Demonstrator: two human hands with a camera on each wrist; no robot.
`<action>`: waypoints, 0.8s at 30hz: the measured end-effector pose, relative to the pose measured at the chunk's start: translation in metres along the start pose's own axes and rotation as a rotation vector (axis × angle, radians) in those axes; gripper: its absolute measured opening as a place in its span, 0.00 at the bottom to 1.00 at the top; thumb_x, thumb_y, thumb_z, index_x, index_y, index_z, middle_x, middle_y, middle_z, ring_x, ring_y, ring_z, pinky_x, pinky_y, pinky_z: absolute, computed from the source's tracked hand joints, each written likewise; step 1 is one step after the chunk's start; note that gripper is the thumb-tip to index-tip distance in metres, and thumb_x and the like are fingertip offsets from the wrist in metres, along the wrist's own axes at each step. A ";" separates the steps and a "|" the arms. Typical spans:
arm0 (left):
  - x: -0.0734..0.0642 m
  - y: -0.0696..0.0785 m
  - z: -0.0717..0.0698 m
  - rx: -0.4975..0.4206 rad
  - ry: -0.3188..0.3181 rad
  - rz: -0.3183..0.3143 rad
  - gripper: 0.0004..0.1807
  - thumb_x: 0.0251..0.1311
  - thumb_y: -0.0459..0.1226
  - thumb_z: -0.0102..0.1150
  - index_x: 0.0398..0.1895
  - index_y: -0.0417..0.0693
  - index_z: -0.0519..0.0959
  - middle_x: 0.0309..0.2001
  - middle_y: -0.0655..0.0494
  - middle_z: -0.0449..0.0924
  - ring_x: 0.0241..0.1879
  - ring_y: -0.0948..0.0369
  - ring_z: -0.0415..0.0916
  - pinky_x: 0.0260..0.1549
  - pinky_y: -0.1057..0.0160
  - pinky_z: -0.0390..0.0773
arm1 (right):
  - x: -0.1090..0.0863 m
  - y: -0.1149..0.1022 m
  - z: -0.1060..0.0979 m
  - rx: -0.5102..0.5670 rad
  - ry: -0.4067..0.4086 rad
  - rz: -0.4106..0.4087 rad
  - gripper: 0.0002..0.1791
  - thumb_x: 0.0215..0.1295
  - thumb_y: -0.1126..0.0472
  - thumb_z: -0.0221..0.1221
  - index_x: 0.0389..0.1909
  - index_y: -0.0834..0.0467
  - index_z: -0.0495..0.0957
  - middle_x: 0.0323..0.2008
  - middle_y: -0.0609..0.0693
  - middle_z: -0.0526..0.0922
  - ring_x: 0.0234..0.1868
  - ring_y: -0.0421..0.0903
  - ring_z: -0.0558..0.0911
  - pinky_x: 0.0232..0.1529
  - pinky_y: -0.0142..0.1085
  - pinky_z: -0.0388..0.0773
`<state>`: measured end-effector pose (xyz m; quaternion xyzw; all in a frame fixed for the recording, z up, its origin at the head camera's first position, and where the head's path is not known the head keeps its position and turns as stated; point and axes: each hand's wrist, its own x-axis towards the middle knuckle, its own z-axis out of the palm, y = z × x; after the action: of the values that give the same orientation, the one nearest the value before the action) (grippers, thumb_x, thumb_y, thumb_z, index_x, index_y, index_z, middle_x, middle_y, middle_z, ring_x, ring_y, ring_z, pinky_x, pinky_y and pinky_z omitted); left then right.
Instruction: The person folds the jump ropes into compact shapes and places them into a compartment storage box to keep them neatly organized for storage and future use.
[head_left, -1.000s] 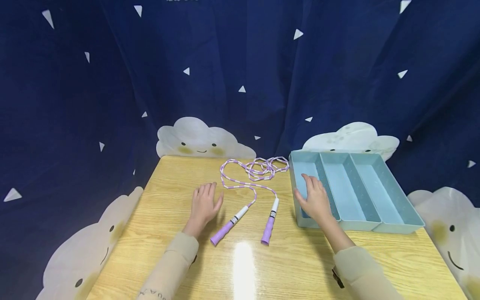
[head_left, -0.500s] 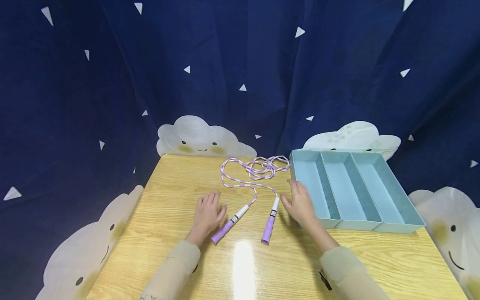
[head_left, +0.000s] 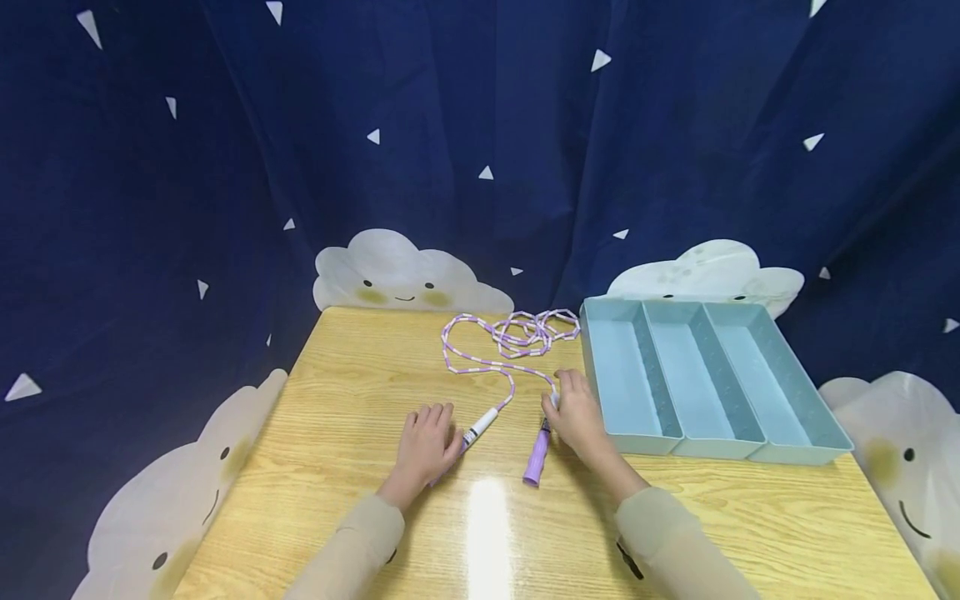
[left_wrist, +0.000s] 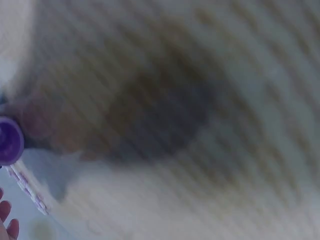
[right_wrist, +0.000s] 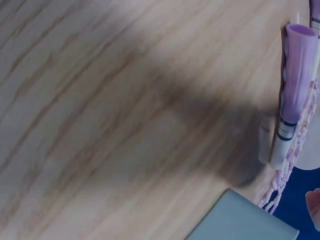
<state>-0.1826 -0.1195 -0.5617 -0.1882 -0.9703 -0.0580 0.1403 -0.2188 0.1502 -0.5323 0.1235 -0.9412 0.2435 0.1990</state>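
Observation:
A jump rope lies on the table, its purple-and-white beaded cord point(head_left: 468, 367) running back to a loose coil. My left hand point(head_left: 423, 450) hovers over the left handle point(head_left: 482, 423) with relaxed fingers, hiding much of its purple grip. The left wrist view catches the purple handle end point(left_wrist: 10, 141) at its left edge. My right hand point(head_left: 577, 414) reaches over the white top of the right handle point(head_left: 536, 460), covering part of it. In the right wrist view, that handle point(right_wrist: 296, 82) lies apart from the fingertips point(right_wrist: 313, 204) that show at the edge.
A light blue tray point(head_left: 652, 444) with three long compartments stands at the right, close beside my right hand. The wooden table point(head_left: 352, 367) reaches back to a dark blue curtain point(head_left: 420, 125) with white triangles and smiling cloud shapes.
My right hand has come left from over the tray to the right handle. My left hand has shifted slightly right and nearer, over the left handle. The rope has stayed put.

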 end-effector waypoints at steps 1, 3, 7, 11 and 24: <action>-0.001 0.001 0.001 -0.002 0.002 0.000 0.28 0.59 0.51 0.46 0.56 0.42 0.68 0.46 0.50 0.72 0.44 0.54 0.69 0.45 0.54 0.70 | -0.001 0.000 0.002 0.000 -0.002 0.012 0.23 0.54 0.60 0.59 0.47 0.70 0.69 0.43 0.63 0.73 0.46 0.60 0.73 0.49 0.49 0.72; -0.003 0.003 0.002 0.001 0.011 -0.001 0.28 0.59 0.51 0.46 0.55 0.42 0.68 0.45 0.50 0.73 0.43 0.54 0.70 0.44 0.54 0.70 | -0.002 -0.001 0.007 -0.010 -0.012 0.037 0.23 0.54 0.60 0.59 0.47 0.70 0.70 0.42 0.63 0.73 0.45 0.60 0.73 0.48 0.49 0.73; -0.008 0.008 0.004 -0.001 0.021 -0.003 0.27 0.58 0.52 0.46 0.54 0.43 0.69 0.44 0.51 0.73 0.42 0.54 0.70 0.43 0.54 0.70 | -0.005 -0.001 0.016 -0.044 -0.046 0.077 0.23 0.55 0.58 0.58 0.47 0.69 0.69 0.42 0.61 0.72 0.44 0.58 0.73 0.45 0.48 0.75; -0.011 0.012 0.008 0.018 0.028 0.002 0.27 0.58 0.52 0.46 0.53 0.43 0.69 0.43 0.51 0.72 0.41 0.55 0.69 0.42 0.55 0.70 | -0.009 -0.001 0.021 -0.063 -0.069 0.103 0.23 0.56 0.58 0.57 0.47 0.69 0.69 0.42 0.62 0.72 0.46 0.59 0.73 0.48 0.48 0.74; -0.017 0.021 0.016 0.101 0.056 -0.002 0.20 0.58 0.50 0.43 0.47 0.47 0.70 0.34 0.56 0.66 0.31 0.59 0.62 0.31 0.61 0.65 | -0.020 0.000 0.031 -0.187 -0.101 0.170 0.25 0.55 0.55 0.56 0.46 0.72 0.68 0.41 0.65 0.71 0.39 0.60 0.74 0.37 0.47 0.78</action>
<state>-0.1634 -0.1040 -0.5803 -0.1784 -0.9679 -0.0145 0.1766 -0.2108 0.1367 -0.5658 0.0361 -0.9756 0.1644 0.1407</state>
